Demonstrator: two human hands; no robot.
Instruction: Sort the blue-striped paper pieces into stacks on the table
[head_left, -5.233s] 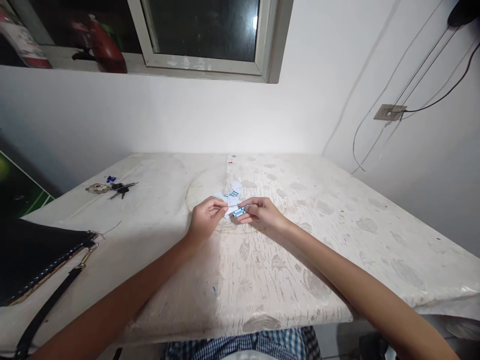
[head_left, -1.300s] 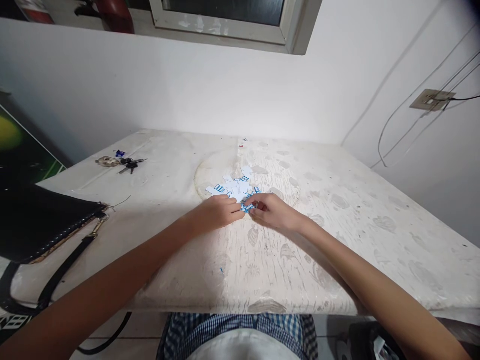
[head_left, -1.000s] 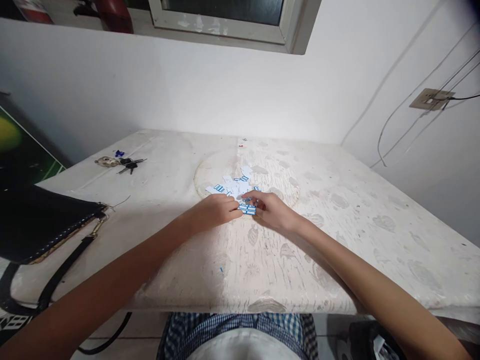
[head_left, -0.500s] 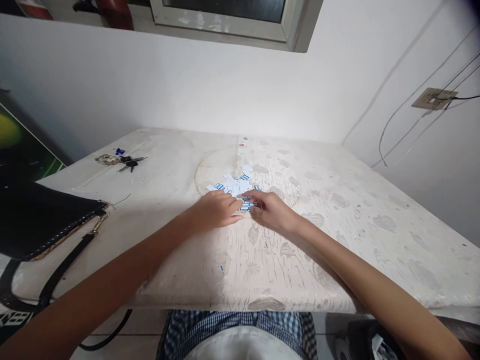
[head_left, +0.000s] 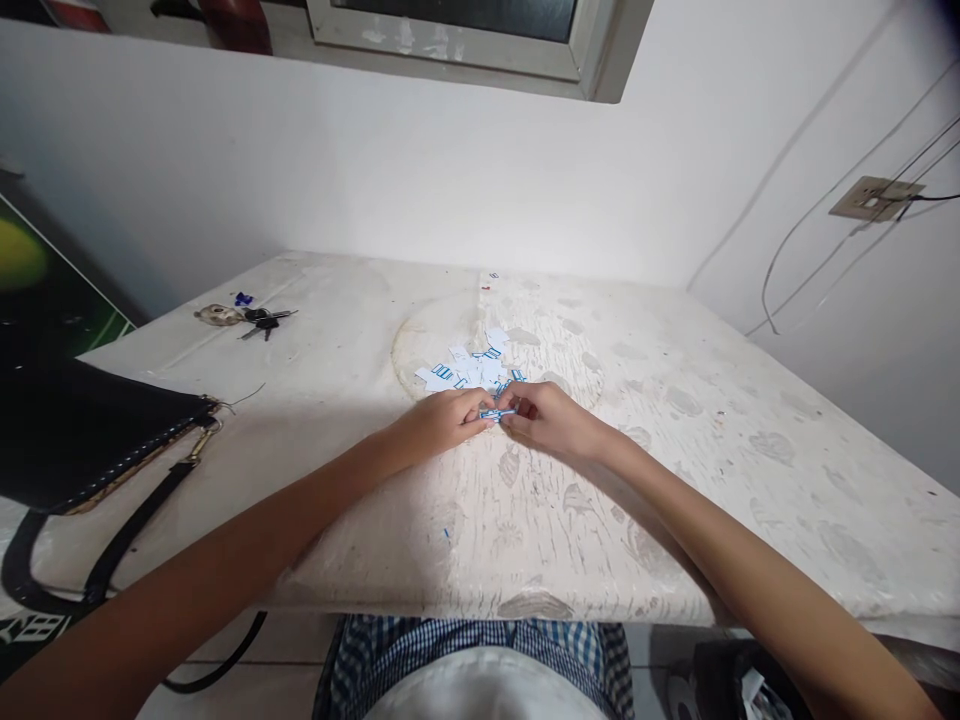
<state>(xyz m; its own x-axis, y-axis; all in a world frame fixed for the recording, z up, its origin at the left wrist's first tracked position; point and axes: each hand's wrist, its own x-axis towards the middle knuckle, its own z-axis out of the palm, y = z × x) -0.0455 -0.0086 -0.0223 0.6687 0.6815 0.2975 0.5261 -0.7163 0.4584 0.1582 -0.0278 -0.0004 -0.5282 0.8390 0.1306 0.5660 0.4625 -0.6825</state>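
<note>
With the small blue-and-white paper strip (head_left: 493, 414) as the clock's centre, a black handbag (head_left: 97, 430) lies at nine o'clock on the table (head_left: 337, 320), and a bunch of keys (head_left: 261, 320) at ten. The left hand (head_left: 444, 420) pinches the strip's left end between thumb and fingers. White paper cutouts (head_left: 487, 371) with blue markings lie heaped towards eleven, just beyond the hands. The right hand (head_left: 553, 418) pinches the strip's right end. At two o'clock sits a wall outlet (head_left: 862, 198).
</note>
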